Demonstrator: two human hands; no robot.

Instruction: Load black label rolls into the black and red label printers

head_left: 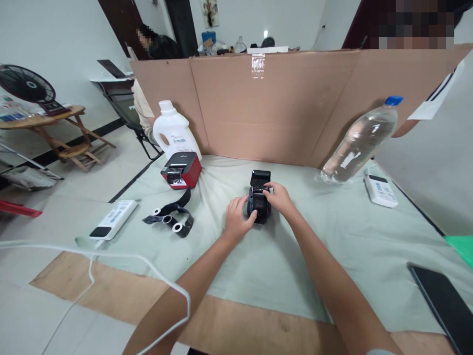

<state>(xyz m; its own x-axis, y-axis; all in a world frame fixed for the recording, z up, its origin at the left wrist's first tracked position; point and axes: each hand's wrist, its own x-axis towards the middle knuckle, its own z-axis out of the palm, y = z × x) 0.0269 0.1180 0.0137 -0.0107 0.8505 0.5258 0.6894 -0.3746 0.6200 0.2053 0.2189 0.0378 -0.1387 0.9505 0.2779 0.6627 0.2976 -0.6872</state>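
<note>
A small black portable printer [263, 209] sits on the cloth in the middle of the table, its lid [260, 178] flipped up at the far side. My left hand [237, 217] is closed around the printer's left side, thumb over the near part. From the right, my right hand [280, 198] grips near the hinge, with fingertips on a glossy dark part at the opening. Whether that part is a roll or the printer's own piece is hard to make out. Left of my hands lie several small rolls [173, 223] with curled black strips.
A red and black printer [188, 170] and a white jug [175, 130] stand at the back left. A tilted water bottle [360, 143] leans by the cardboard screen [258, 108]. White power strips [114, 219] lie on both sides; a phone [443, 301] is front right. A white cable [148, 264] crosses my left arm.
</note>
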